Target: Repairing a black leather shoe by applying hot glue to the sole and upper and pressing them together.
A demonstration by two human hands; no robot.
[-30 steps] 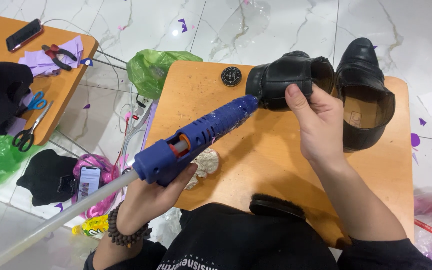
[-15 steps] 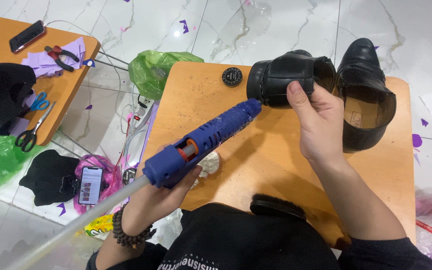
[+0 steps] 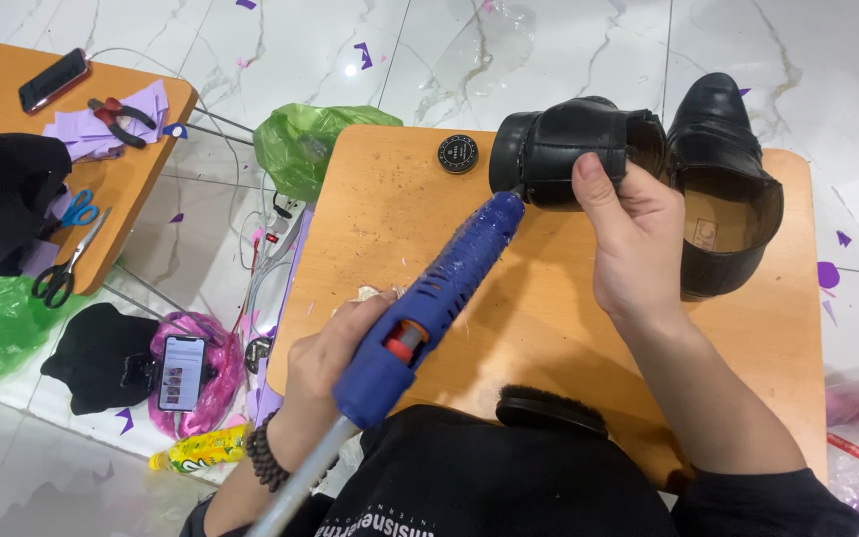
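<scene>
Glue gun (image 3: 439, 298) in my left hand (image 3: 335, 363), blue, running slantwise from the near-left part of the tabletop (image 3: 549, 298) up toward its far edge; my left grip is closed around the handle, and a pale glue stick juts out of the rear end. The nozzle touches the left end of the black shoe (image 3: 559, 149), which lies on its side at the far edge of the tabletop. My right hand (image 3: 638, 244) has its grip closed on that shoe from the near side, thumb up against the upper, fingers curled out of sight behind.

Just right of it, touching or nearly so, a second black shoe (image 3: 723, 189) stands at the far-right corner, opening toward me, tan lining showing. A small round black tin (image 3: 458, 153) with a pale ring of print on its lid sits near the far edge, left of the held shoe. A dark brush (image 3: 549, 410) lies at the near edge, by my black shirt.

On the floor (image 3: 549, 50), off the far-left corner, a crumpled green bag (image 3: 310, 144). Further left stands a second orange table (image 3: 136, 189) with a phone (image 3: 54, 81), pliers (image 3: 121, 119) on purple scraps, blue-handled scissors (image 3: 77, 211), black-handled scissors (image 3: 60, 278) and a black cloth. Below it on the floor: another green bag, a black cloth, a lit phone (image 3: 182, 372) on a pink bag, and a yellow tube-shaped package (image 3: 201, 449) with green and red print, lying near my left wrist.
</scene>
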